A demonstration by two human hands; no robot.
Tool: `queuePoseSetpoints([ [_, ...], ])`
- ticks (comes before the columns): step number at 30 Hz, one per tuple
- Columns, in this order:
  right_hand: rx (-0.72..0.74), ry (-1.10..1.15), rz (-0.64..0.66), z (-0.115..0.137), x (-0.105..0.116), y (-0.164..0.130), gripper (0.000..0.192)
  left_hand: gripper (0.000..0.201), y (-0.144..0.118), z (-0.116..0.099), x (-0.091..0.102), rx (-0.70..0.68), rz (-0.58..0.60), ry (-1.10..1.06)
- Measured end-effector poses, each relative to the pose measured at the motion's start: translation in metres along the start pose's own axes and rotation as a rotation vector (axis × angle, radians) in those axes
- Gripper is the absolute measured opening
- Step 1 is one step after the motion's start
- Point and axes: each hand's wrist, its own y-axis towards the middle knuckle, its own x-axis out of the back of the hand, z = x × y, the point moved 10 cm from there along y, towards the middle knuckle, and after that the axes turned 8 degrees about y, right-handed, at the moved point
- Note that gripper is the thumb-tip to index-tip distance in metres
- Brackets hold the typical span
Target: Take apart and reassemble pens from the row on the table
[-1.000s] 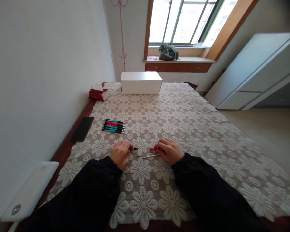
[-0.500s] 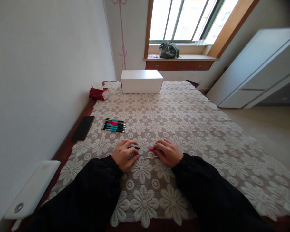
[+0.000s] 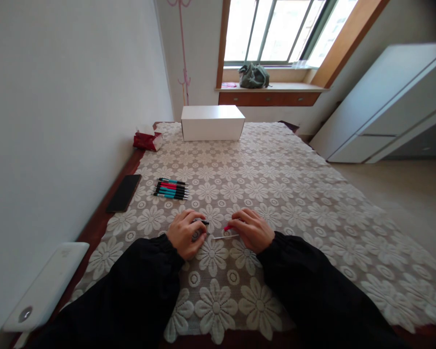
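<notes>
My left hand [image 3: 185, 234] rests low over the tablecloth, fingers curled round a short black pen part [image 3: 205, 222] whose end sticks out to the right. Facing it, my right hand [image 3: 252, 230] pinches a red pen barrel [image 3: 227, 227]; most of the barrel is hidden by the fingers. A thin white rod [image 3: 224, 237], like a refill, lies just below the barrel, and its right end disappears at my right fingers. Whether those fingers grip the rod too, I cannot tell. The black part and red barrel are apart, with a small gap between them.
Several teal, red and black mechanical pencils [image 3: 171, 189] lie in a row beyond my left hand. A dark phone [image 3: 124, 193], a red tissue pack [image 3: 147, 141] and a white device [image 3: 47, 286] line the left side. A white box [image 3: 212, 123] stands at the far end of the lace tablecloth [image 3: 294, 194].
The red barrel has tilted, its left end now lower than before, as my right fingers shifted slightly. My left hand and the black part have hardly moved.
</notes>
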Motion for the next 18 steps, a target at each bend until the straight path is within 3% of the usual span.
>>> queuePoseSetpoints([
  [12,0.055,-0.011,-0.078,0.007,0.011,0.001,0.021,0.011,0.001,-0.001,0.001,-0.008,-0.001,-0.030],
  [18,0.034,-0.025,-0.033,0.005,0.013,0.002,0.018,0.014,0.000,0.000,-0.001,0.006,0.022,-0.023],
])
